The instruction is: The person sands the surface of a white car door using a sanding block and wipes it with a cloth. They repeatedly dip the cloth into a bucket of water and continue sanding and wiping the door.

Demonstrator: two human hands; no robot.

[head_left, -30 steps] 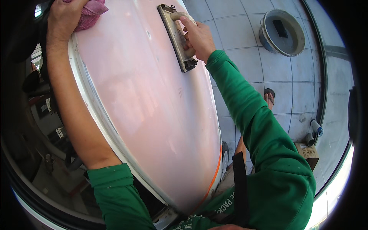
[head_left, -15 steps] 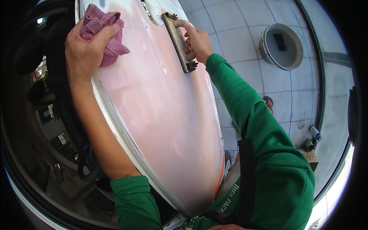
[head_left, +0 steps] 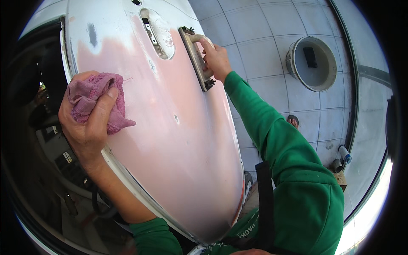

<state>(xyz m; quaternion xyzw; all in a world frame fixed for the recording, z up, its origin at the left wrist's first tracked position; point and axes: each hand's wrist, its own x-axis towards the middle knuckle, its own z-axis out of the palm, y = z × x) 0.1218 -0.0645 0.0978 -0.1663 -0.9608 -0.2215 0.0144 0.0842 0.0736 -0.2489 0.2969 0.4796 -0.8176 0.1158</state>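
Note:
A crumpled pink-purple cloth (head_left: 100, 100) is bunched in my left hand (head_left: 87, 134), which is closed on it at the window-side edge of the car door. My right hand (head_left: 217, 61) grips the tan handle of a long hand sanding block (head_left: 196, 59), whose dark-edged base lies against the door's outer curve. The car door panel (head_left: 187, 157) is patchy pink over white, with small pale chipped spots. Beyond the block, an oval handle recess (head_left: 157, 34) shows bare metal fittings inside. The underside of the block is hidden.
On the tiled floor (head_left: 272, 55) to the right stands a round bucket (head_left: 314, 80) of greyish water with a dark rectangular piece in it. A can (head_left: 345, 154), a dark cup-like piece (head_left: 336, 165) and a cardboard box (head_left: 341, 178) sit near the wall. Window glass (head_left: 38, 170) lies left.
The view has shifted so more of the door's far end and the handle recess shows. My left hand with the cloth appears lower and further left; the right still holds the sanding block.

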